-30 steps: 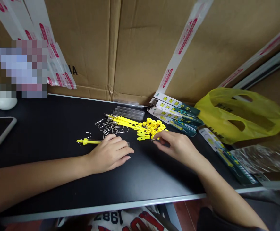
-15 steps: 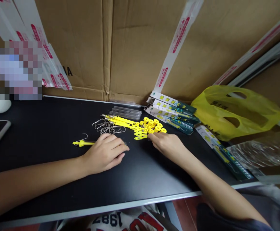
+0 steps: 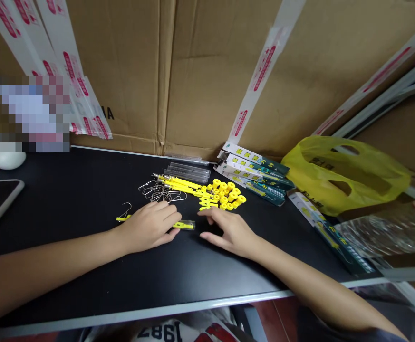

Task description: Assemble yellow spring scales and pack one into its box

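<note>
My left hand (image 3: 153, 225) is closed over a part-built spring scale (image 3: 186, 225) lying along the black table. A clear tube end with a yellow piece in it sticks out past my fingertips, while a yellow end with a wire hook (image 3: 126, 207) shows on the other side. Just right of the tube, my right hand (image 3: 228, 230) has thumb and forefinger apart, nothing visible between them. Beyond it lie flat yellow clips (image 3: 207, 203) and yellow caps (image 3: 233, 194). Several wire hooks (image 3: 160, 191) and yellow rods with springs (image 3: 182, 184) lie behind my left hand.
Clear tubes (image 3: 188, 173) lie at the back. Several printed boxes (image 3: 257, 166) are stacked beside them, and another box (image 3: 330, 232) lies to the right. A yellow plastic bag (image 3: 350, 171) and a clear bottle (image 3: 381, 228) stand there. A tablet-like device (image 3: 0, 199) is at the left.
My right hand has come away from the yellow clips, toward me and leftward, and its fingers have parted. A yellow piece now shows in the tube's right end.
</note>
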Tool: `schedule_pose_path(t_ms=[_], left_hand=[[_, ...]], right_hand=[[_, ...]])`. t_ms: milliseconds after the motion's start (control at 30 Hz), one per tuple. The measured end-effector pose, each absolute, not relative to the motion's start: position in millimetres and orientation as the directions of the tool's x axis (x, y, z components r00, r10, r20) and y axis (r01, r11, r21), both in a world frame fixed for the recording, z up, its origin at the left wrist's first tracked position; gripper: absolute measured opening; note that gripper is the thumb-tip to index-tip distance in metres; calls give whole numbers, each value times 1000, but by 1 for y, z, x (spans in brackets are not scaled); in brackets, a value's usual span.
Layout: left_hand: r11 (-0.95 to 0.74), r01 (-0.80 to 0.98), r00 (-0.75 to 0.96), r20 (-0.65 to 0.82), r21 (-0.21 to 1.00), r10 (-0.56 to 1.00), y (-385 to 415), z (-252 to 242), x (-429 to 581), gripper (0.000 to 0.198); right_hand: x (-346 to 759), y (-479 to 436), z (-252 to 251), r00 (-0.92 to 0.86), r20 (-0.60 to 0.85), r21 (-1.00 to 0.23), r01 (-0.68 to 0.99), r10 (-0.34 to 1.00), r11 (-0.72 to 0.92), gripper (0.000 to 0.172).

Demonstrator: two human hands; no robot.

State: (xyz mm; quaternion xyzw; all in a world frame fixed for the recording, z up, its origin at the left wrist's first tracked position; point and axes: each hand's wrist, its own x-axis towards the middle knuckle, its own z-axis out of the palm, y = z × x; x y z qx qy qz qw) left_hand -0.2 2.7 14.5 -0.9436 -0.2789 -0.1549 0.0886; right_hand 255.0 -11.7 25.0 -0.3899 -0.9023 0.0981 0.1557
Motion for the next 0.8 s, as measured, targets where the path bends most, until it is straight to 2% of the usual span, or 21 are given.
schedule_pose_path(t_ms=[67,167,267,333,400,467,667,800], left_hand=[[-858,506,824,344,-92,450,1,14,1,20],[-873,484,831,349,-66,434,1,13,2,23],[-839,540,774,355,63,525,2,13,3,22],[-794,585,720,344,168,603,2,13,3,19],[-765,604,693,328,222,642,3,12,3,16],[-766,609,697,320,207,641,3,11,3,16],[-770,636,722,310,58,619,1,7,2,22],[-767,633,710,316,103,629,1,9,3,19]], right_hand=[[247,-14,22,-683,200,-373,610,703,699,37],[242,-15,18,-694,199,-468,553,692,689,23],[247,-14,15,-621,231,-604,513,749,610,15],[252,-12,15,-542,279,-681,470,793,561,14],[257,-10,15,-490,310,-722,437,815,537,17],[259,-9,15,-483,313,-737,419,818,530,20],[258,-9,14,-480,314,-759,392,820,520,23],[259,-10,13,-471,332,-770,366,818,523,23]])
